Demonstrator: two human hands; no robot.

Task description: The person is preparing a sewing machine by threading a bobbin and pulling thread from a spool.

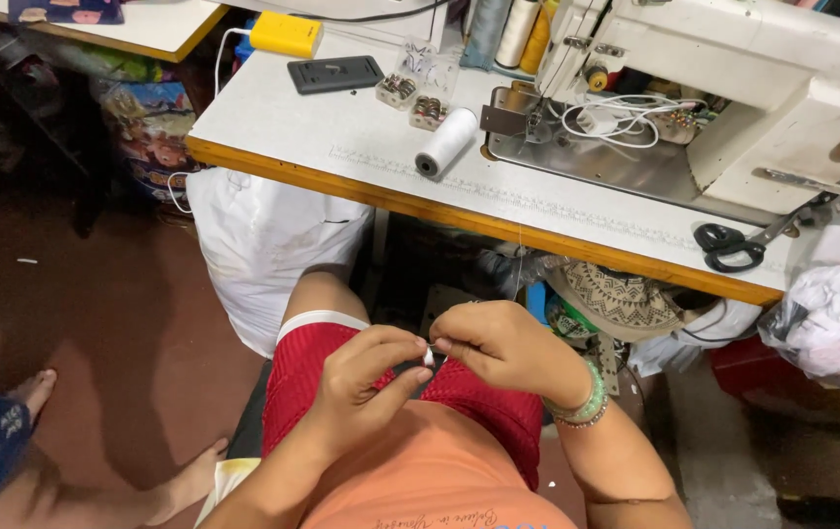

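White scrap (429,357) between both hands, mid-lap

My shorts (314,367) are red with a white hem, my shirt (439,480) orange. On my right wrist sit green and white bangles (581,402). At frame top, the table (341,127) is white with an orange-brown edge; on it lie a white spool (445,143), a yellow box (286,34), a black case (335,73) and black-handled scissors (730,246). The sewing machine (763,88) is cream. A white sack (263,245) stands below. The floor (96,313) is dark red-brown.
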